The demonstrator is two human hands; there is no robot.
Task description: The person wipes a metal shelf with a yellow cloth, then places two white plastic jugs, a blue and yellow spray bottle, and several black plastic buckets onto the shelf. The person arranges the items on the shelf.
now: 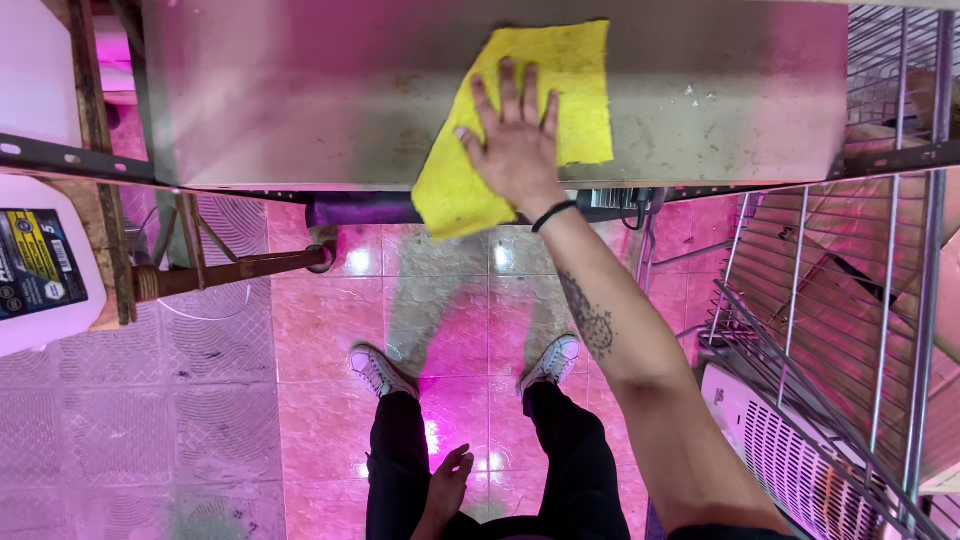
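My right hand [517, 140] lies flat, fingers spread, on a yellow cloth [530, 125] that is spread over the front edge of a stained grey metal surface [300, 95]. The cloth's lower corner hangs past the edge. A black band is on that wrist and a tattoo marks the forearm. My left hand [447, 485] hangs low by my thigh, fingers loosely apart, holding nothing. Below are my black trousers and white sneakers on a glossy tiled floor lit pink.
A white plastic jug [35, 260] with a dark label sits at the left on a wooden stand. A wire rack [880, 290] stands at the right, with a white slatted appliance [790, 460] beneath it. Crumbs [705, 98] dot the surface's right part.
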